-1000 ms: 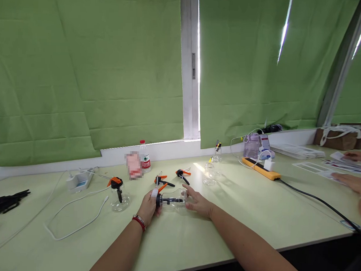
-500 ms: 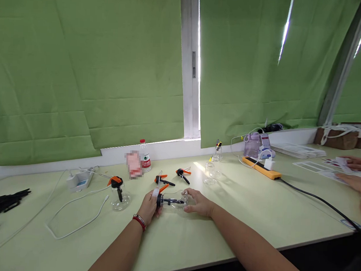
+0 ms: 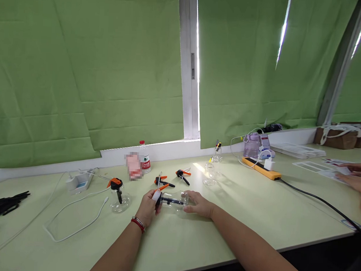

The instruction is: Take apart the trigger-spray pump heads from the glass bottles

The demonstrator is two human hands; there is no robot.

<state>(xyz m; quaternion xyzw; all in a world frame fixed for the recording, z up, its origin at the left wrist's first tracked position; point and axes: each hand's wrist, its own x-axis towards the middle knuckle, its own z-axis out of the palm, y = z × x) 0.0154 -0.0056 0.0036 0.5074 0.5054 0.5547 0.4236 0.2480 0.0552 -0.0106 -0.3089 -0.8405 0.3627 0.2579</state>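
A clear glass jar (image 3: 181, 206) is held on its side near the front edge of the pale green table (image 3: 194, 238), left of that edge's middle stretch. Its black cap (image 3: 158, 200), with an orange lever (image 3: 162, 187) and a white tag (image 3: 156, 195), is gripped by the left hand (image 3: 147, 205), the fingers closed narrowly around it. The jar's other end is clasped by the right hand (image 3: 199, 204), thumb and fingers moderately parted around the glass. A long black stem (image 3: 172, 201) is seen inside the jar.

Beyond the hands, two loose black-and-orange tops (image 3: 183, 176) are laid on the table. To the left, an upright glass jar with a black-and-orange top (image 3: 119, 203) is placed beside a looped white cable (image 3: 76, 228). To the right, an uncapped clear glass vessel (image 3: 209, 178) is set, with a yellow-and-black-topped glass vessel (image 3: 217, 154) behind it, near the back edge.

A red-capped plastic bottle (image 3: 145, 162) is stood near the back edge, beside a blurred pink object (image 3: 135, 165). Farther right, an orange-and-black power strip (image 3: 260, 168) is placed before a purple translucent bottle (image 3: 251, 146). At the right edge, papers (image 3: 330, 172) are touched by another person's hands (image 3: 355, 183).
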